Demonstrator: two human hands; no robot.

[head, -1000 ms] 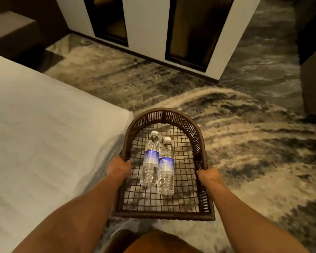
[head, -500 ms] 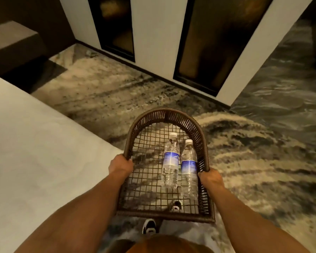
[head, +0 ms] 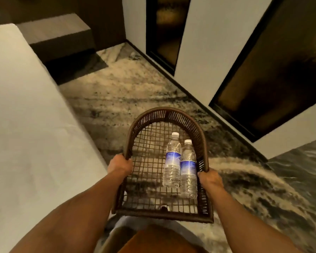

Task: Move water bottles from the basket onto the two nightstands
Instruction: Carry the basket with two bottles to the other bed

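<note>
I carry a dark brown wicker basket (head: 151,115) with an arched far rim and an open mesh floor, held level in front of me. My left hand (head: 119,164) grips its left rim and my right hand (head: 210,179) grips its right rim. Two clear water bottles with white caps and blue labels lie side by side on the mesh, against the right wall: the left bottle (head: 172,161) and the right bottle (head: 188,168). A dark wooden nightstand (head: 58,31) stands at the upper left, beyond the bed's far corner.
A white bed (head: 29,134) fills the left side. A white wall with two dark framed panels (head: 263,70) runs along the right. Patterned beige and black carpet (head: 126,84) forms a corridor between bed and wall, leading to the nightstand.
I have walked forward along the bed and turned left; the nightstand is closer. The bottles have rolled from the basket's middle to its right wall. Both hands keep their grip.
</note>
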